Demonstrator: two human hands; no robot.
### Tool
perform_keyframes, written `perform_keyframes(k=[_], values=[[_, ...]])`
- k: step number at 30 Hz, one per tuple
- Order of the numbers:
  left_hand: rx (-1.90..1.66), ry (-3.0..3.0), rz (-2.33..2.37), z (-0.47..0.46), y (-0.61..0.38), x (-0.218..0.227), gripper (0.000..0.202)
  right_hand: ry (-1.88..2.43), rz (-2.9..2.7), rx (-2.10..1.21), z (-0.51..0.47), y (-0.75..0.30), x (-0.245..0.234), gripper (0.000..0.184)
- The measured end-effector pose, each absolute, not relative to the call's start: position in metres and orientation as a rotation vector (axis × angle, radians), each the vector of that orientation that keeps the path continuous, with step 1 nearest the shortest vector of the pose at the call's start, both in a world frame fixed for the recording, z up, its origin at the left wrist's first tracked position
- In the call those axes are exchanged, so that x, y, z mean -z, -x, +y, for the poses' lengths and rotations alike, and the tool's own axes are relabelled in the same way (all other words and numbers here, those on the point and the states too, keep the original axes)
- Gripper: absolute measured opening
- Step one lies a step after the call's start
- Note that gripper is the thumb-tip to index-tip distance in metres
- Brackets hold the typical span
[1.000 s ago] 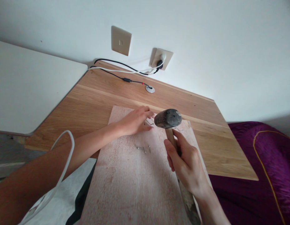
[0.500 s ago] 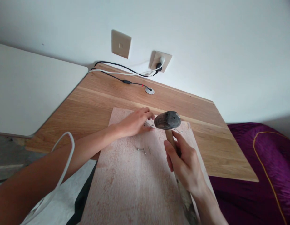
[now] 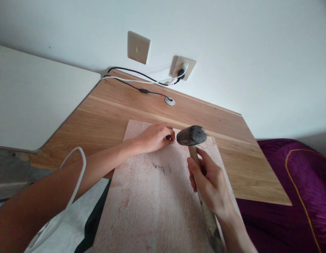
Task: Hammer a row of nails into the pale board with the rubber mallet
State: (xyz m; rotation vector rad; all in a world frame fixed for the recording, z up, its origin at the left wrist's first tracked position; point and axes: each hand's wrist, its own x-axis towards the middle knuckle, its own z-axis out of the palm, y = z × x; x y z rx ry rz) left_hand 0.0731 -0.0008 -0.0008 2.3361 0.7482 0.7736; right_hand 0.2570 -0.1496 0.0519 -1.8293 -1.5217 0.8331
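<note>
My right hand (image 3: 208, 179) is wrapped round the wooden handle of a hammer (image 3: 191, 135), its dark, worn head raised over the board. Thumb and fingers of my left hand (image 3: 159, 137) are pinched together on a nail near the board's far edge; most of that nail is hidden by the fingers. Underneath lies a pale, pinkish wooden board (image 3: 141, 211). Several loose nails (image 3: 160, 168) rest on it in front of my left hand, and another nail (image 3: 202, 147) lies just beyond the hammer head.
The board lies on a wooden desk (image 3: 257, 175) against a white wall. Black and white cables (image 3: 136, 80) run to a wall socket (image 3: 184, 68). A white panel (image 3: 39, 98) is at the left. A white cord (image 3: 82, 165) loops over my left forearm. Purple fabric (image 3: 307, 168) lies right.
My left thumb and fingers have closed together round the nail, which showed between them before. The hammer stays raised in my right hand. The view has shifted slightly.
</note>
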Motion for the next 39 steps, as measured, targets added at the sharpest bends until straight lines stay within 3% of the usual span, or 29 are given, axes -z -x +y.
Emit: perform_keyframes(k=[5, 9, 11, 35, 39], values=[[-0.756, -2.338, 0.771, -0.003, -0.071, 0.001, 0.008, 1.816, -1.559, -0.807, -0.148, -0.256, -0.057, 0.042], [-0.798, -2.311, 0.778, -0.004, -0.07, 0.002, 0.042, 1.827, -1.685, -0.88, -0.146, -0.257, -0.058, 0.041], [-0.801, -2.305, 0.768, -0.004, -0.07, 0.003, 0.046, 1.841, -1.722, -0.844, -0.145, -0.256, -0.057, 0.041], [-0.827, -2.357, 0.744, -0.003, -0.067, -0.003, 0.006, 1.904, -1.591, -0.808, -0.197, -0.274, -0.03, 0.04], [-0.766, -2.274, 0.67, -0.007, -0.063, -0.016, 0.018, 1.888, -1.564, -0.855, -0.197, -0.274, -0.029, 0.042]])
